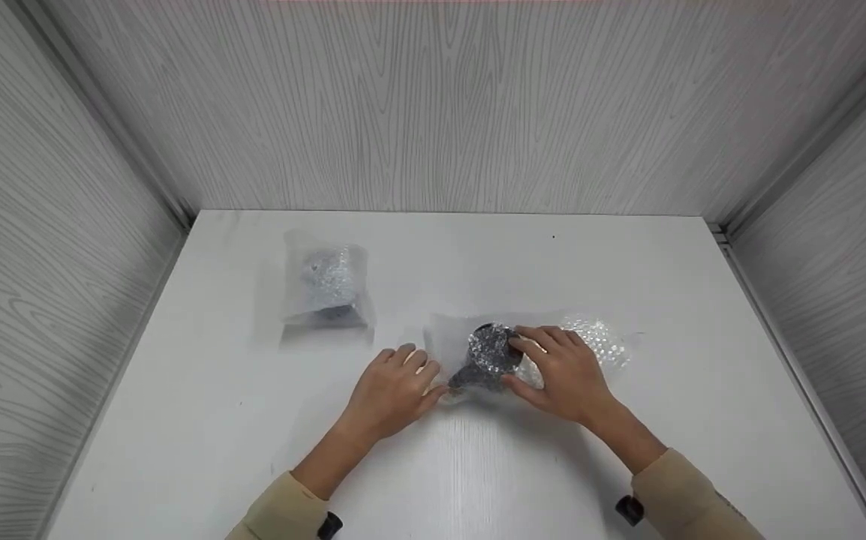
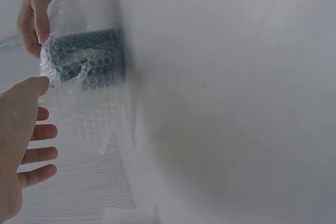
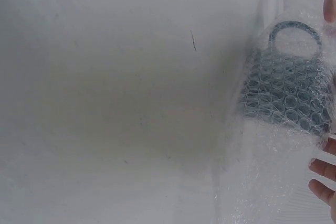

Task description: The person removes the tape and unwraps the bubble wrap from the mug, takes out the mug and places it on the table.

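A dark mug (image 1: 493, 349) inside a clear bubble-wrap bag (image 1: 449, 334) stands on the white table, one round end facing up. Its loop handle (image 3: 295, 24) shows through the plastic in the right wrist view. My right hand (image 1: 564, 371) grips the wrapped mug from the right, thumb at the near side and fingertips up by the round end. On the other side, my left hand (image 1: 395, 390) has its thumb at the wrap's near left edge. The left wrist view shows the left fingers (image 2: 44, 155) spread apart and holding nothing.
Farther back on the left lies another bubble-wrap pouch (image 1: 326, 281) with something pale and dark inside. Loose bubble wrap (image 1: 602, 341) stretches right past my right hand. Wood-grain panels (image 1: 433, 112) enclose the table (image 1: 253, 450) at the back and both sides.
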Available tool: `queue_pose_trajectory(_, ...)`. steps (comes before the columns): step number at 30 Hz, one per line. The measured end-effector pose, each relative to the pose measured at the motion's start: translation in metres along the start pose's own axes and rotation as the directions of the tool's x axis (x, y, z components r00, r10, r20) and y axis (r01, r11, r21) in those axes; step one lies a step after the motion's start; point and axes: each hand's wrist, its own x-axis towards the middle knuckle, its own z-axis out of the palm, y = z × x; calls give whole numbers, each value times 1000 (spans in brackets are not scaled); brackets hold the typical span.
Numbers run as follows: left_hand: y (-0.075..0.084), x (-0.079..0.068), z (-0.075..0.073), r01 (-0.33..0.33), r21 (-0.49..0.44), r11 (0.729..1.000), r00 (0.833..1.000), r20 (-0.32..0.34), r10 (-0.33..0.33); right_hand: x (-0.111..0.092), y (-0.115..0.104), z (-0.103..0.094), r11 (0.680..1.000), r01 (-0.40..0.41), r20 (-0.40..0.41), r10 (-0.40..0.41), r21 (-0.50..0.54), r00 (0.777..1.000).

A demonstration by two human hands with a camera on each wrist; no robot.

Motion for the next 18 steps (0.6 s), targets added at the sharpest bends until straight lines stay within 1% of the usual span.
queue_pose_trajectory(7, -8, -2, -4, 7, 8, 1000, 1000, 5, -7, 1, 1, 0, 1000, 22, -24, -22, -2, 999)
queue_pose_trajectory(14, -14, -6, -7, 43, 23, 999, 999, 28, -44, 0, 1, 1, 1000, 2, -4, -2, -11, 1000)
queue_pose_trajectory(18, -18, -7, -9, 58, 13, 998, 998, 35, -58, 0, 0, 1, 1000, -11, 8, 11, -5, 1000)
